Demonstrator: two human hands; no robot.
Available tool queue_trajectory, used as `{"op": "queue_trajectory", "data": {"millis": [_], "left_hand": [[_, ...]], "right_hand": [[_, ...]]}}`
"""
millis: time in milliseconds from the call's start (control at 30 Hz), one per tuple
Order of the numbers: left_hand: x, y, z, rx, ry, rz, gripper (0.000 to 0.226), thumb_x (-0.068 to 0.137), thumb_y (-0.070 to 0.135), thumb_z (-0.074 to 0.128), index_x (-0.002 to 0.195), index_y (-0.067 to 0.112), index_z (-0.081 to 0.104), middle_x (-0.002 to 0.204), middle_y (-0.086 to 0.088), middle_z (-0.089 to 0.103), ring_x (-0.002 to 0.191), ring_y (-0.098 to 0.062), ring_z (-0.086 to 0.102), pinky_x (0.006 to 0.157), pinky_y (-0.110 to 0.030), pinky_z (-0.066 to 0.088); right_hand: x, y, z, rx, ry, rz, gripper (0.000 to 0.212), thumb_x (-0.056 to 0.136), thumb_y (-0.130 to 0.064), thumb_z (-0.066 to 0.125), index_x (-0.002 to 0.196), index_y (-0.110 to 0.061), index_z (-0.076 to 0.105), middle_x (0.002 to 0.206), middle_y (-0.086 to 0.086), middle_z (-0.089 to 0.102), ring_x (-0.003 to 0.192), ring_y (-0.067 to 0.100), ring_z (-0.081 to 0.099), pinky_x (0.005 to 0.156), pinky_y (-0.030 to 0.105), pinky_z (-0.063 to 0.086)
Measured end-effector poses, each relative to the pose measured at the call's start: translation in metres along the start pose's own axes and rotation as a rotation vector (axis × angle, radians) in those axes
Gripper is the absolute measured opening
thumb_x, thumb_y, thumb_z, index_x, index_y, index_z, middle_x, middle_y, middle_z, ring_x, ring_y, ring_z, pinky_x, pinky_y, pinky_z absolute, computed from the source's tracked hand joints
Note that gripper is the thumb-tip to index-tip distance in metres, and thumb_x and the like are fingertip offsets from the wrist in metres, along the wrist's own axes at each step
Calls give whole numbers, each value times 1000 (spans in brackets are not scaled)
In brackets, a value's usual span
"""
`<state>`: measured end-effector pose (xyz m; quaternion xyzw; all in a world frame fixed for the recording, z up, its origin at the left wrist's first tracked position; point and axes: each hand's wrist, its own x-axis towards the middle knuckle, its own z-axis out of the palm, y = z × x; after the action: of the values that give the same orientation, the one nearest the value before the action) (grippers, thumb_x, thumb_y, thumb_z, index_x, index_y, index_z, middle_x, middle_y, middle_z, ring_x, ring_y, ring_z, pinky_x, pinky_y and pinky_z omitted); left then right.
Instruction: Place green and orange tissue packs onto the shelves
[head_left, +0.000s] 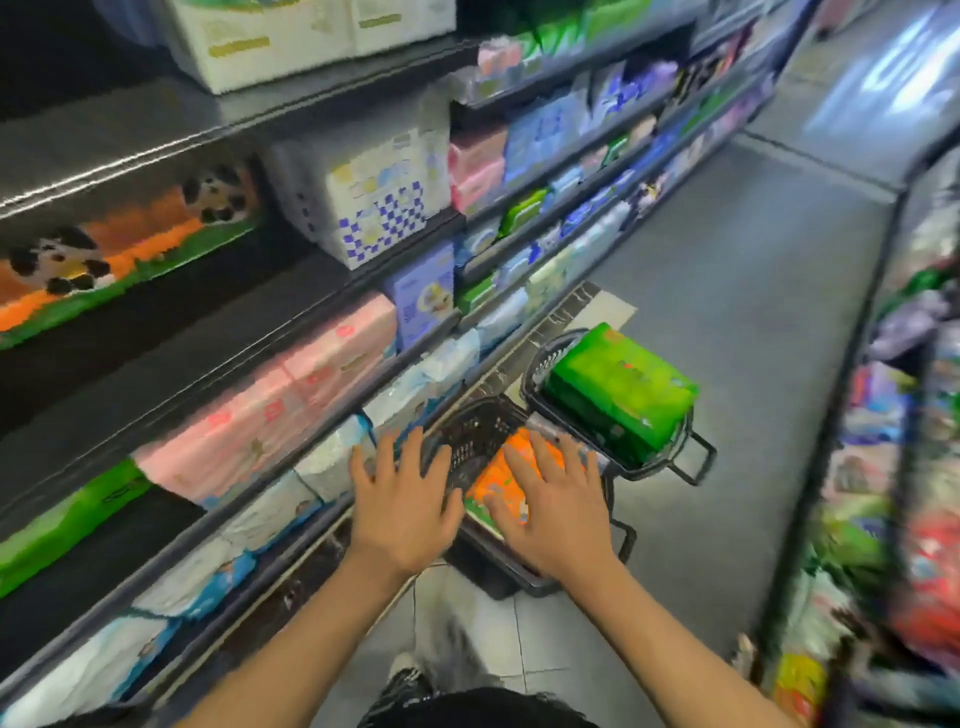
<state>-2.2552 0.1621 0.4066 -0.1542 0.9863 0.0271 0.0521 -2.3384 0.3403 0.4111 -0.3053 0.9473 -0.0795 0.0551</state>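
Both hands out, fingers spread wide, holding nothing. Left hand (402, 512) hovers over the rim of the near black shopping basket (470, 441); right hand (553, 506) lies flat over the orange pack (493, 480) inside that basket, contact unclear from blur. Second black basket (675, 457) just beyond on the floor (753, 312), carrying a green tissue pack (621, 392). Shelves (291, 338) on the left stocked with pink packs (291, 395) and white ones.
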Motion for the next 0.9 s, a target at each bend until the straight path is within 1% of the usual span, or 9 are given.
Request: {"op": "queue_trajectory", "data": {"millis": [67,167,267,433,567,633,700,767,900], "left_hand": [[20,15,10,21,-41,104,62,86,54,38,127,21,70,138,-19,61,125,-48,56,100,-75,39],[47,35,25,25,-113,232,62,90,55,39,138,23,63,148,-19,54,136,-49,48,105,-75,31],[69,47,42,32,-128,332,57,89,49,47,129,16,69,138,-23,61,126,-50,57,100,-75,38],[112,67,71,39,-232,355,58,83,48,53,128,16,69,135,-23,62,123,-51,57,98,-76,39],[156,80,107,69,-287,338,58,86,50,47,130,18,66,135,-21,61,120,-48,58,97,-71,43],[181,84,130,43,-304,293,60,87,52,42,131,18,64,136,-19,59,120,-45,55,97,-67,44],[205,91,156,14,-320,266,57,90,53,43,133,19,59,140,-18,55,126,-44,51,100,-65,42],[229,93,191,11,-341,258,55,94,53,46,138,21,53,147,-16,49,133,-43,45,105,-65,39],[275,89,279,-50,-396,193,63,95,62,43,148,28,40,153,-12,42,138,-39,42,107,-63,38]], "right_hand": [[-13,22,9,12,7,128,65,90,-68,49,141,-28,61,149,11,55,137,47,47,108,67,39],[-34,52,19,-1,-23,320,68,93,-70,42,147,-31,53,152,11,53,138,50,45,109,68,37],[-50,76,30,35,-72,479,72,93,-73,34,148,-31,53,152,11,52,140,49,43,113,67,33],[-39,111,56,148,-200,624,89,85,-80,10,158,-35,33,167,5,29,153,42,21,122,60,12],[-2,136,94,271,-198,625,82,90,-76,24,156,-31,40,161,10,40,149,42,31,119,60,25],[22,148,120,335,-208,634,78,94,-72,34,158,-27,36,161,13,40,148,40,35,119,54,30],[44,161,153,430,-262,674,83,95,-72,37,163,-27,19,167,10,27,153,34,25,124,46,24],[64,174,192,549,-251,748,91,94,-74,40,164,-27,5,171,8,15,157,30,13,126,45,19],[99,200,274,662,-262,881,101,95,-68,50,164,-16,-3,171,12,8,158,28,7,125,43,16]]}}
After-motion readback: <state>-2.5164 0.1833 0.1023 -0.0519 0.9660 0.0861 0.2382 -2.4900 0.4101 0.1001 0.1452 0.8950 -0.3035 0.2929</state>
